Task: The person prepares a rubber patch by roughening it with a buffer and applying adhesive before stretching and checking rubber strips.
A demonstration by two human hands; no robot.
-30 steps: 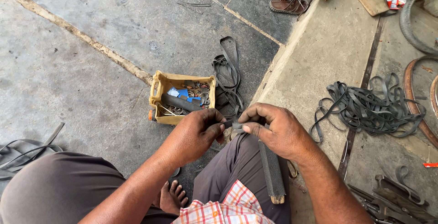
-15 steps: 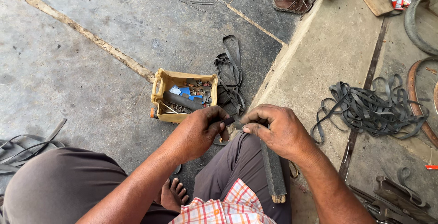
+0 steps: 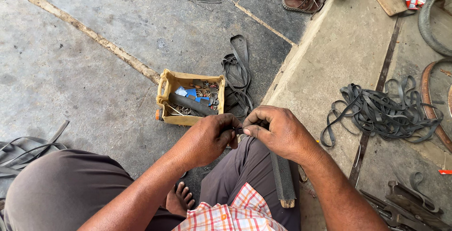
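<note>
Concrete floor (image 3: 84,47), yellow crate (image 3: 190,97) nearby

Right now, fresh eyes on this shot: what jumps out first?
Dead centre, the left hand and right hand meet over the lap, pinching a small dark piece between the fingertips; it is too small to identify. Just beyond them on the concrete floor sits a yellow plastic crate of small parts. To the right, a tangled heap of black rubber strips sprawls over the raised concrete ledge.

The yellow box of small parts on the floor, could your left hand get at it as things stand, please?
Probably yes: the yellow box sits open-topped just ahead of the left hand with nothing between, though its fingers are pinching a small dark piece.
</note>
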